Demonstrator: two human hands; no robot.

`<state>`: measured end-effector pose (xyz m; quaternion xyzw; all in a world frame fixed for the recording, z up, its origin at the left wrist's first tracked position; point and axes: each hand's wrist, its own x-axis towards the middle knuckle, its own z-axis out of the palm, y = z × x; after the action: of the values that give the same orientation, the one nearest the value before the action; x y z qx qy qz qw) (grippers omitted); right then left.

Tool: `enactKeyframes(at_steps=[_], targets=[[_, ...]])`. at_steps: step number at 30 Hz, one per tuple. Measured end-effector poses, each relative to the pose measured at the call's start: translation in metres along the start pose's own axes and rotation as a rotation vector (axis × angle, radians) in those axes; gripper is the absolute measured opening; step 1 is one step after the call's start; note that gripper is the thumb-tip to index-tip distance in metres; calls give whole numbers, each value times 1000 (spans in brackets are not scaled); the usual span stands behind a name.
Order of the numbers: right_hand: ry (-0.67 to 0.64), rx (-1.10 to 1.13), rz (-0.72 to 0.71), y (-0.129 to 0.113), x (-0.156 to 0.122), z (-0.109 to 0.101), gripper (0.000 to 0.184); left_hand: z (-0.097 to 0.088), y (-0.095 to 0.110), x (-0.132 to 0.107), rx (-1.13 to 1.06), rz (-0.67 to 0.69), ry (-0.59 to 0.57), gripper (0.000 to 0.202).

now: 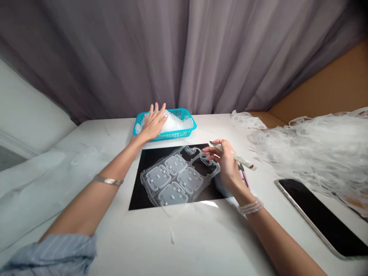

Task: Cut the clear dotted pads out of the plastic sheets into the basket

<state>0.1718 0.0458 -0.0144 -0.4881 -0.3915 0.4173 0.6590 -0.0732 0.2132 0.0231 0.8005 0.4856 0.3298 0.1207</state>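
Note:
My left hand reaches far forward, fingers spread flat over the translucent white pieces heaped in a turquoise basket. My right hand is closed round a slim pen-like tool with a dark tip pointing left, and its fingertips touch the right edge of a clear moulded plastic sheet. The sheet has several rounded cells and cut-out openings and lies on a black mat.
A large tangle of clear plastic trimmings lies at the right on the white table. A dark phone lies near the front right. Grey curtains hang behind, and a brown cardboard panel stands at right.

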Motion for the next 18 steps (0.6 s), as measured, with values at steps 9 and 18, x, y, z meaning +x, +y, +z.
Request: enactKeyframes(at_steps=[9,18], targets=[[-73,-22,68,3,-3,5,27,2,-27,-51,147,44,-111,64],[-83,-7,95,1,-4,6,30,20,-15,-2,176,49,-92,44]])
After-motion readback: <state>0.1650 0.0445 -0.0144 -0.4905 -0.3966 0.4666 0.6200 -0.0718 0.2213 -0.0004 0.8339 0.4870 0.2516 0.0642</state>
